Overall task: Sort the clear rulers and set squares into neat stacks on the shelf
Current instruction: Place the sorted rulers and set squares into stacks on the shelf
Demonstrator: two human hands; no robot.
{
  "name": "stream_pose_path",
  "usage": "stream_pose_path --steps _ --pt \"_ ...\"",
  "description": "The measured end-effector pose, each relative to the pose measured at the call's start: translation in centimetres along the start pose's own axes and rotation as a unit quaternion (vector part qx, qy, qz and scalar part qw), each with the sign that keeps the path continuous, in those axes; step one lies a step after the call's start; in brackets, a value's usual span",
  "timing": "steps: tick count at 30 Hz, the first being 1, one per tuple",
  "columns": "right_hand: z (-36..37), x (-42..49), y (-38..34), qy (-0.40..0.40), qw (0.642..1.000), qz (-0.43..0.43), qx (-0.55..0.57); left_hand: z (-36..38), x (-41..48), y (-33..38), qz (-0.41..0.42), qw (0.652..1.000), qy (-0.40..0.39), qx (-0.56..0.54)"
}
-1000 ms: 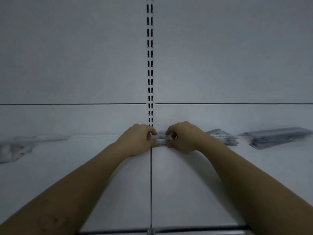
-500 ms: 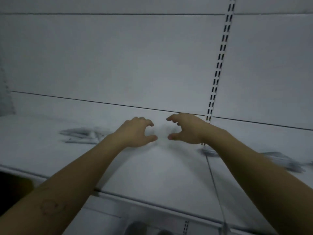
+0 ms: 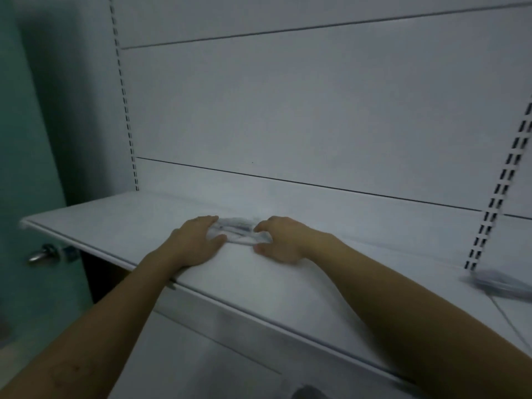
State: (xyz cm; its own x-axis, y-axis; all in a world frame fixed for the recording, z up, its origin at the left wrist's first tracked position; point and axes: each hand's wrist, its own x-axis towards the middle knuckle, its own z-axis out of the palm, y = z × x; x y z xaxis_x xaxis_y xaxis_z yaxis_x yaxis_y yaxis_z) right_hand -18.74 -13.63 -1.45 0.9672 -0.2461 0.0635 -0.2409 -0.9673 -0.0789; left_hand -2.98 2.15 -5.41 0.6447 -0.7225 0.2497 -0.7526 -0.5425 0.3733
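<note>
A small pile of clear rulers and set squares lies on the white shelf, blurred, so single pieces cannot be told apart. My left hand holds its left end, fingers over the top and thumb at the front. My right hand holds its right end between curled index finger and thumb. A second clear pile lies on the shelf at the far right, near a slotted upright.
White back panels rise behind the shelf, with slotted uprights at the left and right. The shelf's left end stops near a green door with a metal handle. Below the front edge a lower white surface shows.
My hands let go of the pile at the middle upright and moved left across the shelf, fingers apart. They now hold the left pile from both ends. The view swung left.
</note>
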Motion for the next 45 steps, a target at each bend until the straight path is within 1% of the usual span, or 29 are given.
stream_pose_path --steps 3,6,12,15,17,18,21,22,26,29,33,35,38,41,43,45 --pt "2.0 1.4 -0.5 0.036 0.999 -0.008 -0.012 0.6 0.7 0.1 0.022 1.000 -0.022 0.003" --pt "3.0 1.5 -0.1 0.071 0.997 -0.014 -0.021 1.1 1.2 -0.3 0.042 0.999 -0.024 0.003" --pt "2.9 0.7 -0.3 0.105 0.994 -0.023 -0.004 1.2 1.5 -1.0 0.058 0.996 -0.056 0.045" --pt "2.6 0.3 -0.6 0.107 0.994 -0.017 -0.015 0.8 1.4 -0.5 0.061 0.995 -0.033 0.072" --pt "2.4 0.0 -0.7 0.108 0.994 -0.005 -0.011 0.7 1.1 -0.2 0.065 0.995 -0.010 0.069" --pt "2.2 -0.2 -0.7 0.109 0.994 0.003 -0.008 0.6 1.0 -0.3 0.069 0.996 -0.002 0.053" --pt "1.8 -0.8 -0.7 0.107 0.994 0.029 0.008 0.6 0.6 -0.4 0.091 0.995 0.011 -0.044" --pt "1.7 -0.9 -0.7 0.109 0.993 0.035 0.010 0.5 0.4 -0.4 0.097 0.994 0.014 -0.057" --pt "1.8 -0.9 -0.3 0.129 0.990 0.040 0.033 0.3 0.1 0.1 0.117 0.992 0.047 -0.021" --pt "2.2 -0.7 -0.2 0.104 0.993 0.026 0.046 0.3 0.0 0.1 0.131 0.989 0.055 -0.040" --pt "2.8 -0.1 -0.4 0.090 0.996 0.021 0.007 0.3 0.1 -0.1 0.097 0.991 0.030 -0.091" --pt "2.8 0.0 -0.4 0.080 0.996 0.026 -0.005 0.3 0.1 -0.2 0.094 0.989 0.022 -0.108" --pt "2.6 -0.2 -0.3 0.078 0.997 0.028 0.009 0.3 0.1 -0.4 0.082 0.987 0.018 -0.135" --pt "2.5 -0.4 -0.2 0.105 0.993 0.040 0.047 0.1 0.1 -0.4 0.054 0.978 0.052 -0.195" --pt "2.3 -0.5 -0.1 0.106 0.987 0.066 0.097 -0.2 0.0 -0.6 0.027 0.961 0.096 -0.258" --pt "2.1 -0.5 0.2 0.099 0.983 0.086 0.131 -0.5 -0.1 -0.8 0.010 0.948 0.123 -0.295"
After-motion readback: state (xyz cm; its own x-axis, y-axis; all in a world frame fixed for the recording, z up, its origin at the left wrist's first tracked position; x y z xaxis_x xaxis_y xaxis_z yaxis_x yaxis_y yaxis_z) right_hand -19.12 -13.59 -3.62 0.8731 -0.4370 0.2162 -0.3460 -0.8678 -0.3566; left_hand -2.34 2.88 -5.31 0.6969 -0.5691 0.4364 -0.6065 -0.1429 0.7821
